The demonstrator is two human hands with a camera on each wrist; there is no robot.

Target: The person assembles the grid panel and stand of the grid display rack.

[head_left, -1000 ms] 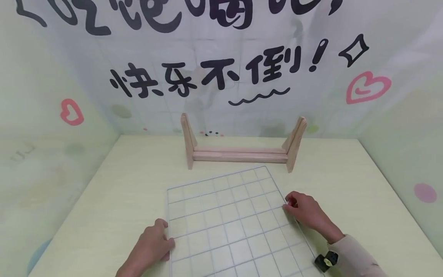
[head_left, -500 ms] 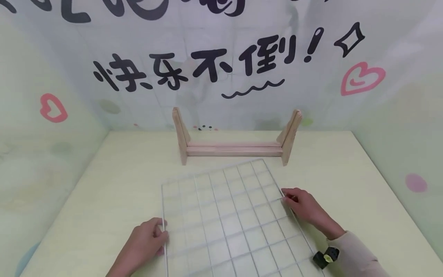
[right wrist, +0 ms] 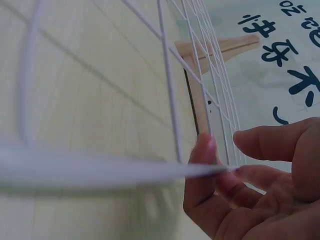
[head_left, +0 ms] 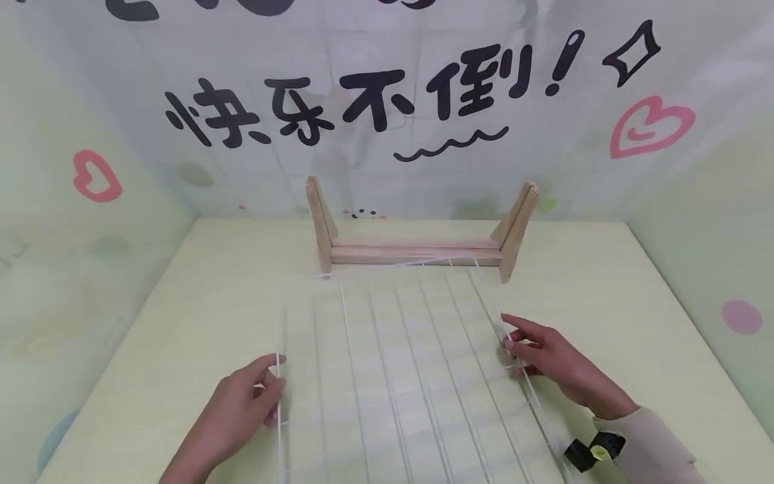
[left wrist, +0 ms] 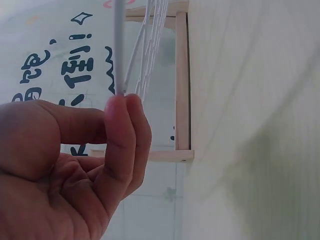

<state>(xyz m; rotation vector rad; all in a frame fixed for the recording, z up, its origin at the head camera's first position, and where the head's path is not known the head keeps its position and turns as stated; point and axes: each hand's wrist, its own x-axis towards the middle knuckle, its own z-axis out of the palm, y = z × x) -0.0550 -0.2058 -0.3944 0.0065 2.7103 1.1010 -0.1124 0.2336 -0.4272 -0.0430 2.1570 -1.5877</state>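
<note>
A white wire grid panel (head_left: pixel 279 450) is raised off the table between both hands, blurred in the head view. My left hand (head_left: pixel 238 407) pinches its left edge wire between thumb and fingers; the left wrist view shows the fingertips on the wire (left wrist: pixel 119 45). At the opposite side, my right hand (head_left: pixel 562 363) holds the right edge, with fingers curled at the wire (right wrist: pixel 170 90) in the right wrist view. Behind the panel stands a wooden stand (head_left: pixel 417 255) with two slanted uprights joined by a crossbar. The panel's far edge overlaps the crossbar's front in the head view.
A pale tabletop (head_left: pixel 199 296) lies under everything. Printed cloth walls (head_left: pixel 369 175) with dark writing and hearts enclose its back and sides. A black device on a strap (head_left: pixel 589 454) sits at the right wrist, near the panel's edge.
The grid panel has risen off the tabletop, its far edge lifted toward the wooden stand. Both hands have moved up with it. The head view has shifted slightly.
</note>
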